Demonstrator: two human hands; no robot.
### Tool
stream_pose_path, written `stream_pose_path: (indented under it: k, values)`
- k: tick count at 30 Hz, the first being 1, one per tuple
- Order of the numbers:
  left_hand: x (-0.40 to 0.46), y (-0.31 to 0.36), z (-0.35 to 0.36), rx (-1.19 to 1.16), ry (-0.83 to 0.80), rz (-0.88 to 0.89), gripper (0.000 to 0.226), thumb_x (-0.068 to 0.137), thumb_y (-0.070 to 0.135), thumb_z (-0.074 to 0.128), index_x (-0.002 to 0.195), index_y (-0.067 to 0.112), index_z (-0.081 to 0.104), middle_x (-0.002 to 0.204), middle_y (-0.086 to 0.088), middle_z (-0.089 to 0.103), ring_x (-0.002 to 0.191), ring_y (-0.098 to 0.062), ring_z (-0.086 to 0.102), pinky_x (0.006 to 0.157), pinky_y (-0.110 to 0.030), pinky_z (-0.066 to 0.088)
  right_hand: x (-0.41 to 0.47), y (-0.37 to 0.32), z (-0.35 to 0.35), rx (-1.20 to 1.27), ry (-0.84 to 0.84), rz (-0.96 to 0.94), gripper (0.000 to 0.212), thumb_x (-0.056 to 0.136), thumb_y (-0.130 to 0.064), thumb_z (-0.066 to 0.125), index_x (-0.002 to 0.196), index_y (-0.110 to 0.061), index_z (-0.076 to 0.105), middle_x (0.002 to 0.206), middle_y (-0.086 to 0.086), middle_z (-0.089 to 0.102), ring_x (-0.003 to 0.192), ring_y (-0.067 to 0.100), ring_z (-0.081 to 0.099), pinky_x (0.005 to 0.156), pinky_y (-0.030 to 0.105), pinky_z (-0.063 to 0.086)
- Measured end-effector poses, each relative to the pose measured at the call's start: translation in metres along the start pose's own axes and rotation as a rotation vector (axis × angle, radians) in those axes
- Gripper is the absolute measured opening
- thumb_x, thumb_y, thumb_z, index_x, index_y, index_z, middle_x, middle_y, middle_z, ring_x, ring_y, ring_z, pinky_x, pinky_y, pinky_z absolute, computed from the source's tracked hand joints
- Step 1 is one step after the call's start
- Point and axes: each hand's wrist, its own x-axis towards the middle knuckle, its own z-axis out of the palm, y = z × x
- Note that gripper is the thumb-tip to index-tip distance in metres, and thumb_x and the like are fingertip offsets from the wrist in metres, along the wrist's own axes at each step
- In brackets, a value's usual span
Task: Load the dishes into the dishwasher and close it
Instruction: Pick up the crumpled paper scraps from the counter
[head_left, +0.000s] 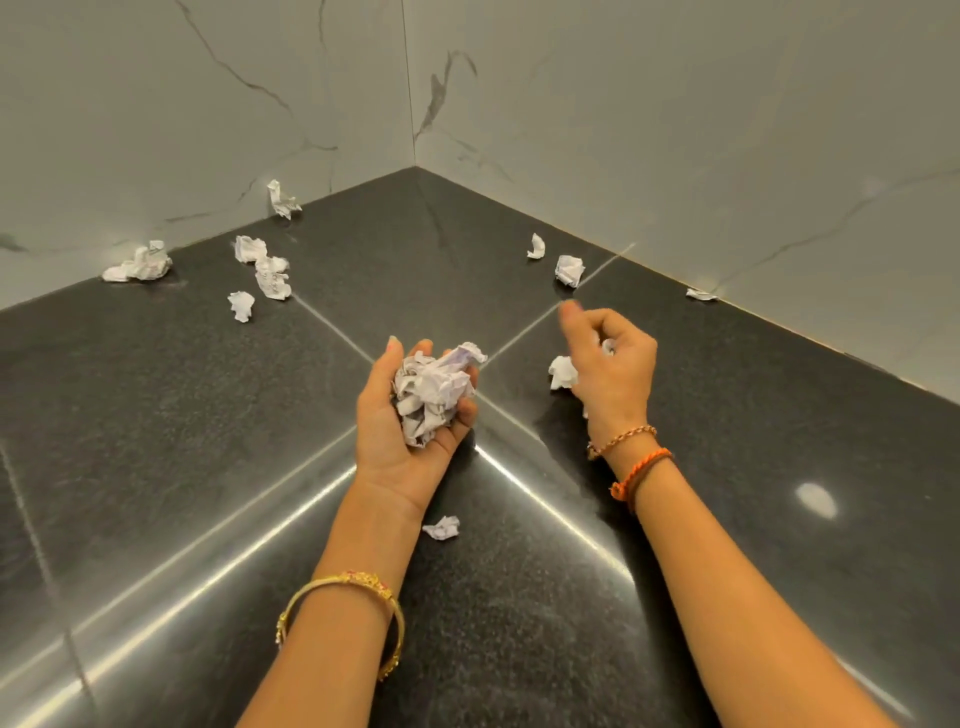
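No dish or dishwasher is in view. My left hand (410, 415) is palm up over the black stone counter (156, 415), shut on a bunch of crumpled white paper (434, 389). My right hand (610, 369) hovers to its right, back of the hand up, fingers curled around a small bit of white paper. A crumpled paper ball (562, 372) pokes out at its left side, touching the hand. Whether that ball rests on the counter or hangs from the hand I cannot tell.
Several more crumpled paper scraps lie on the counter: a group at the far left (137, 265) (270, 275), two at the far right (569, 270), one by the right wall (701, 294), one under my left wrist (442, 527). Marble walls (675, 130) meet in a corner behind.
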Motion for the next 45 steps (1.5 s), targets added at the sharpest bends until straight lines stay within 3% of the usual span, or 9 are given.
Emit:
stream_pose_path:
  k: [6, 10, 13, 18, 22, 26, 29, 37, 45]
  values:
    - [-0.001, -0.002, 0.003, -0.003, 0.008, -0.021, 0.026, 0.091, 0.037, 0.044, 0.084, 0.016, 0.058, 0.087, -0.008, 0.064, 0.074, -0.019, 0.059, 0.054, -0.021, 0.052, -0.026, -0.024, 0.028, 0.611, -0.094, 0.257, 0.024, 0.082, -0.038, 0.052, 0.069, -0.017, 0.054, 0.067, -0.004, 0.045, 0.049, 0.003, 0.037, 0.039, 0.016, 0.03]
    - [-0.004, -0.007, 0.008, -0.035, -0.059, -0.023, 0.025, 0.092, 0.034, 0.042, 0.089, 0.014, 0.058, 0.074, -0.005, 0.069, 0.064, -0.015, 0.067, 0.058, -0.025, 0.056, -0.054, -0.028, 0.046, 0.399, -0.279, -0.036, 0.028, 0.082, -0.046, 0.04, 0.092, -0.03, 0.06, 0.096, 0.001, 0.05, 0.085, 0.008, 0.05, 0.081, 0.027, 0.045]
    - [-0.009, -0.008, 0.012, -0.073, -0.177, -0.013, 0.028, 0.085, 0.034, 0.044, 0.093, 0.012, 0.059, 0.082, -0.002, 0.065, 0.077, -0.012, 0.065, 0.071, -0.024, 0.056, -0.062, -0.025, 0.049, 0.01, -0.424, -0.216, 0.049, 0.087, -0.047, 0.023, 0.12, -0.029, 0.054, 0.119, -0.017, 0.043, 0.12, 0.003, 0.038, 0.108, 0.024, 0.02]
    - [-0.007, -0.01, 0.008, 0.095, -0.135, 0.03, 0.036, 0.076, 0.046, 0.051, 0.097, 0.02, 0.064, 0.09, 0.0, 0.073, 0.094, -0.016, 0.068, 0.094, -0.039, 0.048, -0.062, -0.017, 0.042, -0.521, -0.6, -0.535, 0.087, 0.08, -0.067, -0.016, 0.145, -0.019, 0.016, 0.147, -0.018, 0.001, 0.134, -0.005, -0.025, 0.103, 0.029, -0.032]
    - [-0.006, -0.011, 0.012, 0.097, -0.138, 0.024, 0.028, 0.079, 0.039, 0.052, 0.088, 0.017, 0.067, 0.081, -0.005, 0.071, 0.076, -0.017, 0.069, 0.072, -0.032, 0.056, -0.062, -0.026, 0.036, -0.333, -0.392, -0.483, 0.068, 0.09, -0.061, 0.002, 0.142, -0.023, 0.022, 0.142, -0.033, 0.01, 0.141, 0.002, -0.004, 0.111, 0.033, -0.019]
    - [-0.003, 0.0, 0.01, 0.019, -0.093, -0.002, 0.035, 0.089, 0.041, 0.044, 0.079, 0.011, 0.059, 0.064, -0.001, 0.058, 0.054, -0.009, 0.054, 0.046, -0.018, 0.045, -0.038, -0.018, 0.016, -0.439, -0.17, -0.205, 0.053, 0.084, -0.053, 0.03, 0.129, -0.031, 0.046, 0.139, -0.009, 0.039, 0.138, 0.018, 0.022, 0.106, 0.037, 0.012]
    - [-0.002, 0.008, 0.004, -0.003, -0.069, 0.053, 0.031, 0.09, 0.04, 0.043, 0.083, 0.012, 0.054, 0.065, 0.0, 0.058, 0.053, -0.008, 0.054, 0.044, -0.016, 0.043, -0.029, -0.001, 0.005, -0.706, -0.348, -0.06, 0.047, 0.088, -0.049, 0.034, 0.115, -0.022, 0.061, 0.132, 0.004, 0.05, 0.131, 0.022, 0.036, 0.105, 0.038, 0.024]
    - [-0.012, 0.033, -0.003, 0.003, -0.016, 0.238, 0.026, 0.094, 0.034, 0.041, 0.074, 0.02, 0.05, 0.07, 0.0, 0.061, 0.052, -0.01, 0.053, 0.044, -0.016, 0.043, -0.095, -0.014, 0.008, -0.743, -0.545, -0.328, 0.056, 0.073, -0.068, 0.031, 0.09, -0.026, 0.064, 0.095, -0.003, 0.059, 0.093, 0.014, 0.05, 0.077, 0.028, 0.034]
    - [-0.019, 0.035, -0.021, -0.123, 0.029, 0.138, 0.036, 0.093, 0.039, 0.041, 0.063, 0.022, 0.052, 0.062, 0.003, 0.059, 0.051, -0.009, 0.048, 0.044, -0.013, 0.037, -0.112, -0.014, 0.026, -0.717, -0.613, -0.777, 0.034, 0.081, -0.042, 0.044, 0.057, -0.019, 0.052, 0.053, -0.005, 0.052, 0.047, 0.012, 0.051, 0.04, 0.021, 0.028]
